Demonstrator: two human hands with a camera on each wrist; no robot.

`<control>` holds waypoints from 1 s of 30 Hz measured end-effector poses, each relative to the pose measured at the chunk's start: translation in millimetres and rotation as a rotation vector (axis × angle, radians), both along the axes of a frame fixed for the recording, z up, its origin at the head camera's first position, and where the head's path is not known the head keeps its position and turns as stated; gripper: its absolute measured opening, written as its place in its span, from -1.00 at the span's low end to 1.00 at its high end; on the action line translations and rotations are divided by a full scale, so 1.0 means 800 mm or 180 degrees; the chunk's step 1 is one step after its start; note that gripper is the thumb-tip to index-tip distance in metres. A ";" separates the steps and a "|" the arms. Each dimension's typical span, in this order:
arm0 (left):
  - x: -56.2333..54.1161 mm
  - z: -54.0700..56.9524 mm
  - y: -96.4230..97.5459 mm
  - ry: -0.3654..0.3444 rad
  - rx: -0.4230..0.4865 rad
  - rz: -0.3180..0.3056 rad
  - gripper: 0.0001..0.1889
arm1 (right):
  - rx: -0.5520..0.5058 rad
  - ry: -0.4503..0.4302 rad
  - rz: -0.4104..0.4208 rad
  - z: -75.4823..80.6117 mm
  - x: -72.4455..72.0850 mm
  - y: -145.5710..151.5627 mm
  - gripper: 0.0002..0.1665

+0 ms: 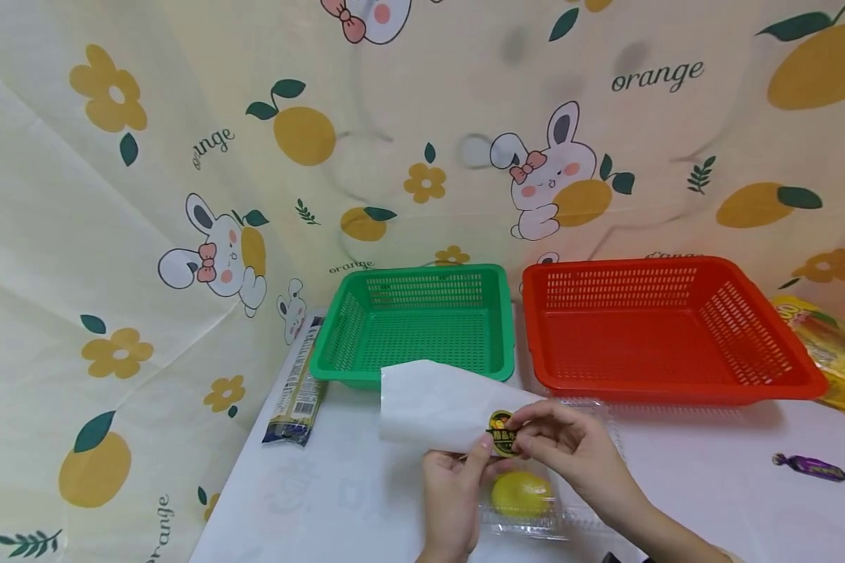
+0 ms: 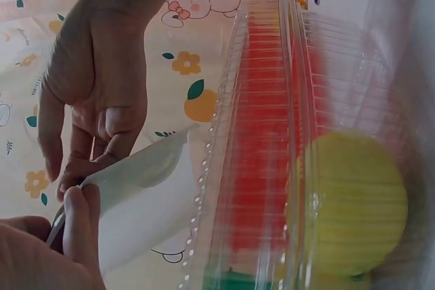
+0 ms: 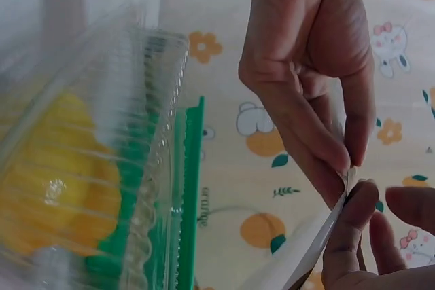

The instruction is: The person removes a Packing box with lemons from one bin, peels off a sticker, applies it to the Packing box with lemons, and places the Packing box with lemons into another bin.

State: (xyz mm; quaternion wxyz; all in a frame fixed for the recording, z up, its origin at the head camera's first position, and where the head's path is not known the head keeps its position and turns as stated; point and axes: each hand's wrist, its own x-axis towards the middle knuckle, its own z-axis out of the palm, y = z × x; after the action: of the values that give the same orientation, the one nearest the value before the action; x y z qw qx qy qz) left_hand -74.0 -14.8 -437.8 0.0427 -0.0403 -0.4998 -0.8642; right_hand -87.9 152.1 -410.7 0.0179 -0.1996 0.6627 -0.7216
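Note:
A white sheet point(image 1: 429, 403) of sticker backing stands raised in front of the green basket, with a black-and-yellow oval sticker point(image 1: 501, 422) at its lower right. My left hand point(image 1: 452, 493) pinches the sheet's lower edge between thumb and fingers, just below the sticker. From the right, my right hand point(image 1: 580, 450) pinches at the sticker's right edge, its fingers covering part of it. Below the hands, a yellow lemon point(image 1: 522, 494) is inside a clear plastic clamshell box point(image 1: 528, 530). The left wrist view shows the lemon point(image 2: 353, 202) through the ribbed plastic.
Behind the hands stand a green basket point(image 1: 422, 375) and a red basket point(image 1: 676, 389). A long packet point(image 1: 297, 387) lies left of the green one. At right are a yellow bag point(image 1: 834, 356) and a purple wrapped candy point(image 1: 819, 467). A printed cloth point(image 1: 394, 94) hangs behind.

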 end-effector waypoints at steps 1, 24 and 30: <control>0.000 0.000 0.001 0.0000 0.0013 -0.0018 -0.64 | 0.0027 0.0062 -0.0038 -0.001 -0.001 -0.001 -0.72; 0.002 -0.005 0.011 0.0287 0.0224 -0.0032 -0.65 | 0.0279 0.0626 -0.0166 -0.007 -0.007 -0.001 -0.74; 0.003 -0.005 0.010 0.0293 0.0188 -0.0011 -0.63 | 0.0156 0.0595 -0.0174 -0.008 -0.006 -0.001 -0.80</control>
State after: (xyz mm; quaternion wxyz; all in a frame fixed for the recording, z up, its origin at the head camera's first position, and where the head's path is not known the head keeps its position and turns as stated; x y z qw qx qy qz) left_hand -71.8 -6.6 -442.0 0.0653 -0.0796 -0.4715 -0.8758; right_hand -92.5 151.5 -417.3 -0.0588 -0.2474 0.6840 -0.6837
